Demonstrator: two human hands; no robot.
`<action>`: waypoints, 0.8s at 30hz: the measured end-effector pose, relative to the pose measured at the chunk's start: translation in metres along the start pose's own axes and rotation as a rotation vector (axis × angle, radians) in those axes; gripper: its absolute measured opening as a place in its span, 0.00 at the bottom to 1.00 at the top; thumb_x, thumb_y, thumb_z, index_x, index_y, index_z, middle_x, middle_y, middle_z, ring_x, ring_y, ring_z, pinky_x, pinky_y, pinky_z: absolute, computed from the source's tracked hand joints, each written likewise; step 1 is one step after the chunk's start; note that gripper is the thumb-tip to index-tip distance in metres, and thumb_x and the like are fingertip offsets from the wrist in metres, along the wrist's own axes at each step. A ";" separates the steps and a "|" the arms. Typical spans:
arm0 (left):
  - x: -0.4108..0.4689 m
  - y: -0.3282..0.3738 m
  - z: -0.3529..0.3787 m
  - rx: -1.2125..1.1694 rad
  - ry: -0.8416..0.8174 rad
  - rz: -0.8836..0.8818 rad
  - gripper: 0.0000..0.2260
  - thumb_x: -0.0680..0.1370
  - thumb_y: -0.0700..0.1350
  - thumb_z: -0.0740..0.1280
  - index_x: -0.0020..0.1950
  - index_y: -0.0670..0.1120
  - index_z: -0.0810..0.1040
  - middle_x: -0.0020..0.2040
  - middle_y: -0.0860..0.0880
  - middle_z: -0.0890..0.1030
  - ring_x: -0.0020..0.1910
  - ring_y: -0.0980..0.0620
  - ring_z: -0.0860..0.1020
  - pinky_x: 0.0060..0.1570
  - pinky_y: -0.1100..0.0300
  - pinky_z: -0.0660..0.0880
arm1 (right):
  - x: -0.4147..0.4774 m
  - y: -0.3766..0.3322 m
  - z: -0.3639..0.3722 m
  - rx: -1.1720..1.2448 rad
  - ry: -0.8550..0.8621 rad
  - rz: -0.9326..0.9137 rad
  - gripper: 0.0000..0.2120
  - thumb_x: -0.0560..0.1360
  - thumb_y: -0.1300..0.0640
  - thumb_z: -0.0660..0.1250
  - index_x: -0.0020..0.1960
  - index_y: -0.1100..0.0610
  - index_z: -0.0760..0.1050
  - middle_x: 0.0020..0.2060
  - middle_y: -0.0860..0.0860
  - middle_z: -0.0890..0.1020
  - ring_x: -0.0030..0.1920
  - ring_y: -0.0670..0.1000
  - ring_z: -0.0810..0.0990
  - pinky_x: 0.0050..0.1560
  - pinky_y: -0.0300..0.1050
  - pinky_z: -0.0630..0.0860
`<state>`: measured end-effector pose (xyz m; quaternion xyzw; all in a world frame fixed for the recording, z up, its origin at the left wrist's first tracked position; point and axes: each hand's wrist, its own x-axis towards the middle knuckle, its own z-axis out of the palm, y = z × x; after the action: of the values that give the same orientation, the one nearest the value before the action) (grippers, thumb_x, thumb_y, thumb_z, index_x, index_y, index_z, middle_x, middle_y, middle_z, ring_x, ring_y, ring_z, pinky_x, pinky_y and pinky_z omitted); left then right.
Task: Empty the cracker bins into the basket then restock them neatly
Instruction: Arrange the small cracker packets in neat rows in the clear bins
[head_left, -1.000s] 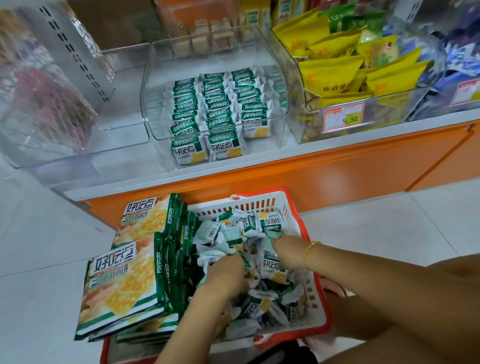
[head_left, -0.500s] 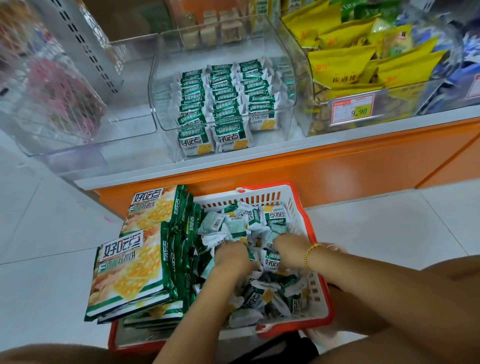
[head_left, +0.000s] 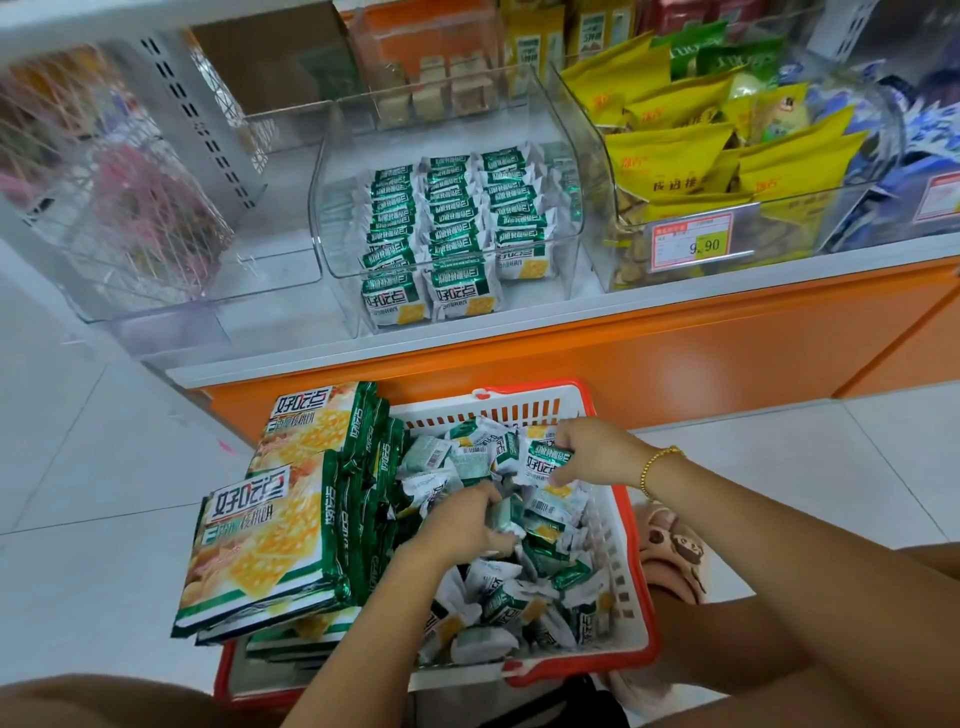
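Head view: left hand (head_left: 460, 522) and right hand (head_left: 595, 449) grip cracker packets (head_left: 545, 460); price tag (head_left: 693, 241) reads 9.90.

One basket (head_left: 441, 410) holds a heap of small cracker packets (head_left: 498, 597) too tangled to count, plus a stack of large cracker bags (head_left: 260, 540) with two faces showing on top. Three clear bins line the shelf front: the left bin (head_left: 171, 312), the middle bin (head_left: 343, 234) with three rows of packets, and the right bin (head_left: 597, 182). Two hands, the left hand (head_left: 462, 519) and the right hand (head_left: 592, 449), each grip one packet, and two price tags (head_left: 696, 241) show.
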<state>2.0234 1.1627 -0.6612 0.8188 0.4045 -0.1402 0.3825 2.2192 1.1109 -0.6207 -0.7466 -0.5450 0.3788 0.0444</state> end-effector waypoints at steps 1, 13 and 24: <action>-0.001 0.002 0.001 -0.103 0.031 0.015 0.19 0.74 0.52 0.72 0.58 0.45 0.70 0.46 0.52 0.73 0.44 0.53 0.72 0.41 0.62 0.67 | -0.001 -0.001 -0.006 0.094 0.003 -0.008 0.18 0.72 0.52 0.74 0.53 0.60 0.71 0.43 0.51 0.73 0.37 0.48 0.70 0.32 0.39 0.66; -0.029 0.041 -0.038 -1.872 -0.047 0.032 0.16 0.79 0.38 0.58 0.67 0.39 0.68 0.63 0.34 0.76 0.55 0.37 0.80 0.45 0.53 0.81 | -0.035 -0.013 -0.102 0.756 0.074 -0.178 0.11 0.73 0.58 0.72 0.52 0.60 0.76 0.33 0.52 0.81 0.30 0.48 0.77 0.30 0.37 0.73; -0.035 0.075 -0.065 -1.732 0.206 -0.205 0.09 0.76 0.50 0.67 0.54 0.49 0.79 0.51 0.47 0.81 0.43 0.51 0.75 0.35 0.63 0.72 | -0.041 -0.032 -0.097 1.038 -0.125 -0.182 0.21 0.67 0.58 0.71 0.58 0.65 0.75 0.43 0.56 0.84 0.33 0.47 0.82 0.34 0.34 0.78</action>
<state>2.0535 1.1630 -0.5606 0.2087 0.4727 0.2570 0.8167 2.2489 1.1221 -0.5153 -0.5520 -0.3499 0.6372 0.4085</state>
